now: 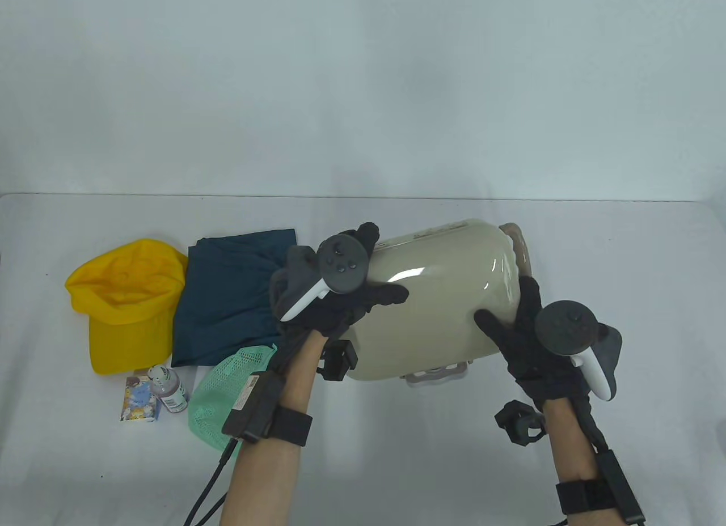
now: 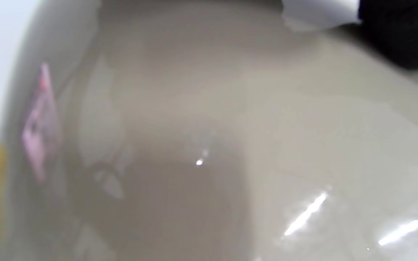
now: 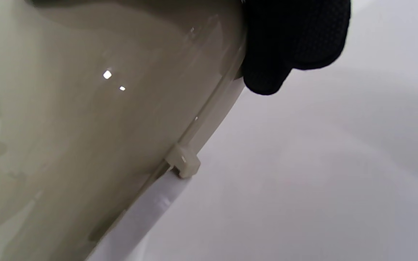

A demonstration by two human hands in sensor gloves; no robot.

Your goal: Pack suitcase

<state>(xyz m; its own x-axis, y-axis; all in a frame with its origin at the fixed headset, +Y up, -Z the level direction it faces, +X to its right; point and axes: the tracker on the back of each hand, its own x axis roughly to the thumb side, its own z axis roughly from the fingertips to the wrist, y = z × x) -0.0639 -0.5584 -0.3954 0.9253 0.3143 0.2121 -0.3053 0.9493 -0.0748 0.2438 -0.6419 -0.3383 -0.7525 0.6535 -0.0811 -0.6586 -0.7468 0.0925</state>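
While the beige hard-shell suitcase (image 1: 437, 299) sat closed in the middle of the table (image 1: 397, 463), tilted at a bit of an angle, both gloved hands were on it. The left hand (image 1: 334, 299) was at the suitcase's left end, thumb laid across the glossy top and the other fingers reaching round the far edge, so it looked like a grip on the shell. The right hand (image 1: 524, 339) was at the suitcase's right end, thumb spread onto the lid and the fingers (image 1: 530, 299) pressed along the side edge, holding it too. In the right wrist view you could see a gloved fingertip (image 3: 289, 47) wrapped over the suitcase rim right by the seam, with a small pale latch or clip (image 3: 183, 163) lower down that seam. The left wrist view was mostly just blurry beige shell, not much to read there.

Everything else sat left of the suitcase: a folded dark teal garment (image 1: 227, 299) right beside it, a yellow cap (image 1: 127, 305) further left touching the garment, a green mesh pouch (image 1: 227, 390) partly under the left forearm, plus a small bottle (image 1: 167, 387) and a little printed box (image 1: 138, 406) side by side near the pouch.
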